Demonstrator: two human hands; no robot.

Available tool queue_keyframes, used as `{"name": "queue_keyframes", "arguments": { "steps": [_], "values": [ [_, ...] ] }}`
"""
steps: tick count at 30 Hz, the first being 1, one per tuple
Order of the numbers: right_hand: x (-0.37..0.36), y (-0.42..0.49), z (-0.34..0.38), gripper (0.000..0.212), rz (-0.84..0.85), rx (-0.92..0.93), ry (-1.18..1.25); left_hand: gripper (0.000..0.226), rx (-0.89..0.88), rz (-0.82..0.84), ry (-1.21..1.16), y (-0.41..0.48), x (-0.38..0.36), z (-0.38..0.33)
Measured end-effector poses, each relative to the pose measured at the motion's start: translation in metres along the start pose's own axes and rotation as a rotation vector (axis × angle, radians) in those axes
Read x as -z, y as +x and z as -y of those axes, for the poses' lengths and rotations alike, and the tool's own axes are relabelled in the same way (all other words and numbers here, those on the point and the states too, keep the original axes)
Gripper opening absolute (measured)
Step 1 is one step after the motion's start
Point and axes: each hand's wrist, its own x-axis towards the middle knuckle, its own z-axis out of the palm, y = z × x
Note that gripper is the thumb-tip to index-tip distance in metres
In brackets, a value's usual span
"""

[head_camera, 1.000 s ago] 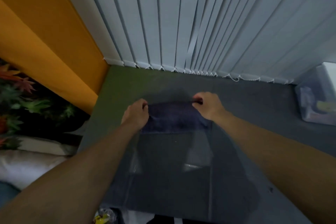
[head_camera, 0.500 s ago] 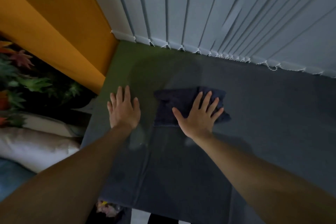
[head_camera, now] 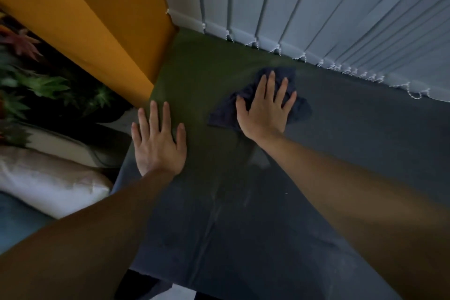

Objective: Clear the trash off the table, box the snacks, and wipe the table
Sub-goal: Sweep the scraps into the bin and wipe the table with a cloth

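A dark blue cloth (head_camera: 223,114) lies crumpled on the dark grey table (head_camera: 353,143), near its far left corner. My right hand (head_camera: 264,111) presses flat on the cloth with fingers spread, covering its middle. My left hand (head_camera: 158,141) rests palm down on the table's left edge, fingers apart, holding nothing. A faint damp streak (head_camera: 219,192) runs down the tabletop toward me. No trash or snacks are in view.
White vertical blinds (head_camera: 316,7) hang right behind the table's far edge. An orange panel (head_camera: 97,19) stands at the left corner. Beside the table on the left are leafy plants (head_camera: 36,85) and a white cushion (head_camera: 48,182).
Both hands let go of the cloth's corners. My right hand laid flat on it and pushed it away toward the blinds; my left hand settled flat at the table's left edge.
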Motion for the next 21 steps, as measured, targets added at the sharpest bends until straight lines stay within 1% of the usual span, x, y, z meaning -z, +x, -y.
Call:
{"name": "queue_keyframes", "arguments": {
  "steps": [2, 3, 6, 7, 8, 9, 11, 12, 13, 14, 16, 17, 18, 19, 21],
  "values": [
    [-0.002, 0.005, 0.013, 0.085, -0.02, 0.047, 0.005, 0.065, -0.007, -0.008, 0.0, 0.001, 0.0, 0.0],
    [-0.003, 0.004, 0.018, 0.083, -0.032, 0.106, 0.011, 0.065, -0.01, -0.011, -0.005, 0.001, -0.001, 0.0],
    [-0.002, -0.003, 0.016, 0.074, -0.05, 0.395, -0.01, 0.065, -0.005, -0.018, -0.01, 0.001, -0.001, 0.002],
    [-0.002, -0.001, 0.011, 0.072, -0.052, 0.45, -0.025, 0.065, -0.004, -0.018, -0.008, 0.001, -0.002, 0.003],
    [-0.001, 0.003, 0.008, 0.069, -0.061, 0.447, -0.036, 0.065, -0.005, -0.017, -0.008, 0.001, -0.002, 0.003],
    [-0.001, 0.011, 0.008, 0.067, -0.073, 0.38, -0.029, 0.065, -0.008, -0.017, -0.01, 0.001, -0.002, 0.004],
    [-0.002, 0.022, 0.02, 0.062, -0.089, 0.167, 0.04, 0.065, -0.011, -0.017, -0.017, 0.003, -0.003, 0.003],
    [-0.004, 0.021, 0.03, 0.058, -0.109, 0.117, 0.063, 0.066, -0.011, -0.017, -0.017, 0.003, -0.003, 0.003],
    [-0.006, 0.016, 0.04, 0.054, -0.132, 0.144, 0.078, 0.066, -0.011, -0.019, -0.016, 0.003, -0.003, 0.004],
    [-0.007, 0.008, 0.047, 0.05, -0.143, 0.244, 0.105, 0.066, -0.01, -0.024, -0.016, 0.003, -0.003, 0.005],
    [-0.013, -0.012, 0.044, 0.045, -0.113, 0.553, 0.142, 0.065, -0.01, -0.033, -0.02, 0.003, -0.003, 0.006],
    [-0.015, -0.018, 0.035, 0.043, -0.099, 0.67, 0.134, 0.065, -0.012, -0.033, -0.023, 0.002, -0.002, 0.006],
    [-0.014, -0.017, 0.023, 0.043, -0.102, 0.72, 0.109, 0.065, -0.017, -0.028, -0.029, 0.003, -0.002, 0.006],
    [-0.012, -0.01, 0.015, 0.043, -0.126, 0.69, 0.088, 0.065, -0.024, -0.02, -0.038, 0.003, -0.001, 0.005],
    [-0.006, 0.003, 0.011, 0.044, -0.156, 0.428, 0.124, 0.064, -0.036, -0.012, -0.062, 0.003, 0.0, 0.007]
  ]
}}
